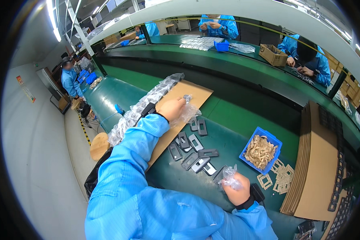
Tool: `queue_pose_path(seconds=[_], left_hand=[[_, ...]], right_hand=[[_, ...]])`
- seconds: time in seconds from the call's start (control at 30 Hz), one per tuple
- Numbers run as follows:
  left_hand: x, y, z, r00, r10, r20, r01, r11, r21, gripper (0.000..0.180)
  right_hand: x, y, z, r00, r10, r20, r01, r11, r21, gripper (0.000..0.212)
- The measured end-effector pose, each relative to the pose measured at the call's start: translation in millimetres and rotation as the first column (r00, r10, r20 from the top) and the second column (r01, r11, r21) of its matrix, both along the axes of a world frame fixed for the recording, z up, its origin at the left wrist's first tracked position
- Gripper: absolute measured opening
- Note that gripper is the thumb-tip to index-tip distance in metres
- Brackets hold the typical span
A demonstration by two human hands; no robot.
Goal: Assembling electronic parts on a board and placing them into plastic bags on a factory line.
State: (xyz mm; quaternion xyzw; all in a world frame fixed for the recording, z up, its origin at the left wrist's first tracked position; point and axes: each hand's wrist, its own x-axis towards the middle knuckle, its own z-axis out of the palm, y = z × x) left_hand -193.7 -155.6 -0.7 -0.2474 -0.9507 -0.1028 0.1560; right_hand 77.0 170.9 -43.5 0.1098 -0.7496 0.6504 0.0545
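Clear plastic bag (229, 173) pinched in right hand (237, 192)

It sits to the near right of grey plastic frames (208, 153). Farther left, the left hand (171, 109) curls over a cardboard sheet (201, 93); whether it grips anything, I cannot tell.

No lettering can be read clearly anywhere in view. On the pale wall (32, 140) at the far left is a narrow sign (27, 92), slanting in the lens: it has a red patch at its upper end, a pale strip with coloured marks below, and more red at its lower end. Its characters are too small to make out. Farther back, above a pale panel (48, 83), sits a small green sign (36, 64), its symbol or wording likewise too tiny to tell. On the floor (74, 140), a yellow-and-black striped band (84, 130) serves as a marking, near the stool (99, 146).
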Motion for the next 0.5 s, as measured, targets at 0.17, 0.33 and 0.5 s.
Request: queue_pose_path(seconds=[0.17,0.33,0.5], left_hand=[[42.3,-9.7,-2.0,0.992,-0.104,0.064,0.104,0.995,0.007,0.010],[104.4,15.3,9.2,0.918,-0.392,0.068,0.396,0.916,-0.067,0.009],[142.0,48.8,40.3,0.905,-0.413,-0.107,0.421,0.903,0.080,0.010]], right_hand=[[-0.3,-1.6,2.1,1.000,0.012,-0.012,-0.012,1.000,-0.025,0.012],[3.6,-2.5,4.5,1.000,0.026,-0.005,-0.026,1.000,-0.011,0.014],[3.5,-2.8,-6.4,0.999,0.014,-0.033,-0.015,0.999,-0.032,0.015]])
